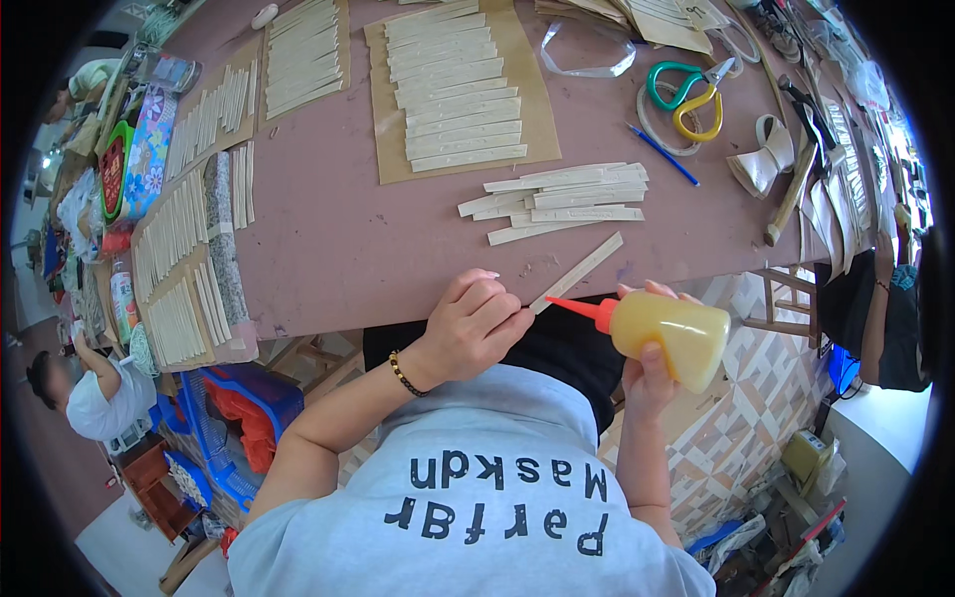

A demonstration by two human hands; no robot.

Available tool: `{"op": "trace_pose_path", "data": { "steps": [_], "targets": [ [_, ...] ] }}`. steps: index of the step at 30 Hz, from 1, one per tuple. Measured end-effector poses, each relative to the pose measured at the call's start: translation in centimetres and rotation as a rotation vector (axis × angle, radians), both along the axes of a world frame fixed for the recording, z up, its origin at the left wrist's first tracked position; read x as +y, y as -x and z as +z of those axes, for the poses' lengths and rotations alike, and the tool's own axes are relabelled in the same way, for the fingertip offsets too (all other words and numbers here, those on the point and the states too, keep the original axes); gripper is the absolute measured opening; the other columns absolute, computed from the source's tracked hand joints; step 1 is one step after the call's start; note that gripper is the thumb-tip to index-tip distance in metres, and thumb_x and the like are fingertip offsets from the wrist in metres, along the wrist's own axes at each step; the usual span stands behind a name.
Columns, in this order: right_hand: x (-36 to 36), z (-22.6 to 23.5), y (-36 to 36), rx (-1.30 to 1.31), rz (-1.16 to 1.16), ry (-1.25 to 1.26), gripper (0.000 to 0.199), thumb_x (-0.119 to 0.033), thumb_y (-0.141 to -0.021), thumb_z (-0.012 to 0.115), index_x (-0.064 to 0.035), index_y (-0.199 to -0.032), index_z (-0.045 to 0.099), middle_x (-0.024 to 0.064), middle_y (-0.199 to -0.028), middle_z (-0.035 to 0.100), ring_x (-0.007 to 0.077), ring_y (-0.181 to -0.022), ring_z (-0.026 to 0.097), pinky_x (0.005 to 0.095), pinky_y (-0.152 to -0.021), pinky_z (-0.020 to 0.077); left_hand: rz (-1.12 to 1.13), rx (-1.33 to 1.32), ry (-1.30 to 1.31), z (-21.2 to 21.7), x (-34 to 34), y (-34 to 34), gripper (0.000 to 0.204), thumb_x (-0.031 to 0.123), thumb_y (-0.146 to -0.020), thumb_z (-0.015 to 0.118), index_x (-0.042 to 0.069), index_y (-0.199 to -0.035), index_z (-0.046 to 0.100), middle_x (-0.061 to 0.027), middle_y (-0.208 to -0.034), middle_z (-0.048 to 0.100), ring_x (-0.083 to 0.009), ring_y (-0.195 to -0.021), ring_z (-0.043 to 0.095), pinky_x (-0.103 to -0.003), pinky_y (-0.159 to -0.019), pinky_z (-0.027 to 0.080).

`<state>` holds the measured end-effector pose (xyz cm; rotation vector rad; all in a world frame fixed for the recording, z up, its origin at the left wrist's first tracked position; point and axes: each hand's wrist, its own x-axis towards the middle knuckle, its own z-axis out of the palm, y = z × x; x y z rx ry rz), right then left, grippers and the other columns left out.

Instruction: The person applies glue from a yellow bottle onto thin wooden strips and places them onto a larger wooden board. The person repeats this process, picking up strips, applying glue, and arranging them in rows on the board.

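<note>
"Translucent plastic, yellow-filled: what is entered first from the head view?"

"One squeeze bottle (672, 336), fitted with a red conical nozzle (581, 311), held tilted with the nozzle to the left, by the near edge of the table (328, 219). Contents not identified."

"How is it rated for handling?"

"Judged fairly light and soft-walled; contents could be forced out by too firm a squeeze. To be taken around the middle of the body, the nozzle left free."

"And the right hand (649, 380)?"

"Closed around the bottle body; the thumb is laid on the near side, the fingers are wrapped over the far side and partly hidden."

"Second item?"

"One pale flat strip (584, 269), laid slantwise on the table, its near end just beside the nozzle tip. Whether contact is made cannot be told. Judged very light, thin and easily bent or slid; to be pinched at one end, the upper face kept clear."

"The left hand (479, 318)?"

"Fingers curled closed; the strip's near end appears to be pinched there, though the contact is largely hidden."

"Adjoining stock?"

"One loose pile of similar strips (569, 202), just beyond; one brown sheet (543, 124), farther off, bearing a ranged column of like pieces."
</note>
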<state>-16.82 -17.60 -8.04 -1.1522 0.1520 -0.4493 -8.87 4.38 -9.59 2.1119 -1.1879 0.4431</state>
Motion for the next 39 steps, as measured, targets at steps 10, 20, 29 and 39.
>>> {"op": "trace_pose_path", "data": {
  "steps": [10, 20, 29, 39],
  "targets": [
    [0.0, -0.2, 0.2, 0.019, -0.033, 0.031, 0.070, -0.023, -0.083, 0.081, -0.0072, -0.135, 0.038, 0.0200, -0.129, 0.056, 0.0399, -0.113, 0.061, 0.0570, -0.101, 0.0472, 0.024, -0.027, 0.003, -0.1, 0.0, 0.0, 0.015, 0.006, -0.069, 0.077, 0.007, -0.082, 0.070, -0.0012, -0.081, 0.054, -0.0187, -0.079, 0.054, -0.040, -0.087, 0.051],
    [-0.6, 0.2, -0.2, 0.043, -0.072, 0.031, 0.071, -0.023, -0.083, 0.081, -0.0066, -0.136, 0.037, 0.0218, -0.132, 0.054, 0.0445, -0.119, 0.058, 0.0542, -0.104, 0.0451, 0.027, -0.024, -0.013, -0.1, -0.1, -0.1, 0.017, 0.007, -0.068, 0.076, 0.007, -0.084, 0.071, -0.0011, -0.082, 0.055, -0.0186, -0.080, 0.054, -0.040, -0.087, 0.051],
    [-2.1, -0.3, -1.0, -0.028, -0.166, 0.145, 0.064, -0.026, -0.089, 0.075, -0.0045, -0.139, 0.040, 0.0235, -0.133, 0.054, 0.0475, -0.117, 0.058, 0.0570, -0.104, 0.0451, 0.022, -0.023, -0.018, -0.2, 0.0, 0.0, 0.017, 0.007, -0.068, 0.075, 0.007, -0.084, 0.071, -0.0017, -0.082, 0.055, -0.0190, -0.081, 0.054, -0.040, -0.087, 0.051],
    [-3.5, -0.5, -2.9, -0.025, -0.285, 0.137, 0.064, -0.026, -0.091, 0.071, -0.0013, -0.140, 0.038, 0.0239, -0.136, 0.051, 0.0453, -0.120, 0.057, 0.0525, -0.100, 0.0497, 0.025, -0.009, -0.011, 0.2, -0.2, -0.1, 0.016, 0.007, -0.069, 0.075, 0.006, -0.084, 0.070, -0.0022, -0.084, 0.057, -0.0195, -0.081, 0.055, -0.041, -0.086, 0.051]
  ]
}}
